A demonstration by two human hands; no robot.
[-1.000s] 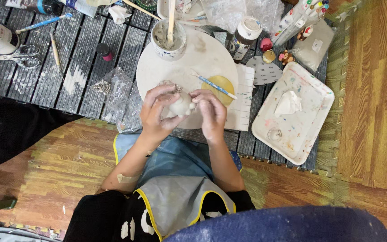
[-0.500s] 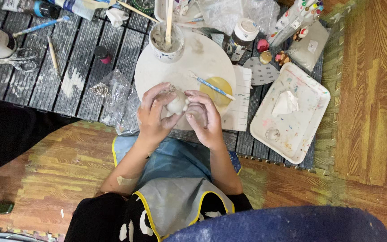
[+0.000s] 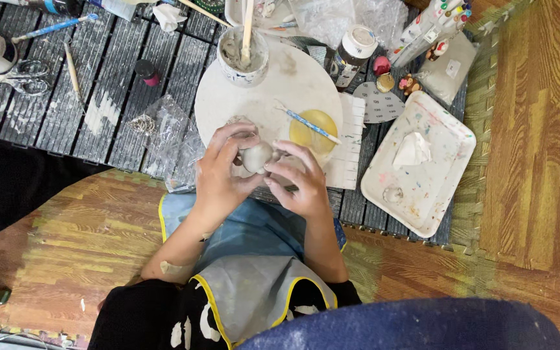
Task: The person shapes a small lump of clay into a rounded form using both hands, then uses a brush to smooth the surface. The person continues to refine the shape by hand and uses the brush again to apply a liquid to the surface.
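Clay lump (image 3: 256, 156), small and pale, was pinched between both hands over the near edge of the round white board (image 3: 228, 97). Left hand (image 3: 218, 175) cupped it from below and the side; right hand (image 3: 296, 178) pressed its fingertips against the other side. Squeezed too hard, the soft lump could dent or slip toward the yellow sponge (image 3: 312, 129) just beyond.

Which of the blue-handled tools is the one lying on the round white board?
The short blue-handled tool lying across the yellow disc on the round white board. The other, longer one lies at the mat's top left.
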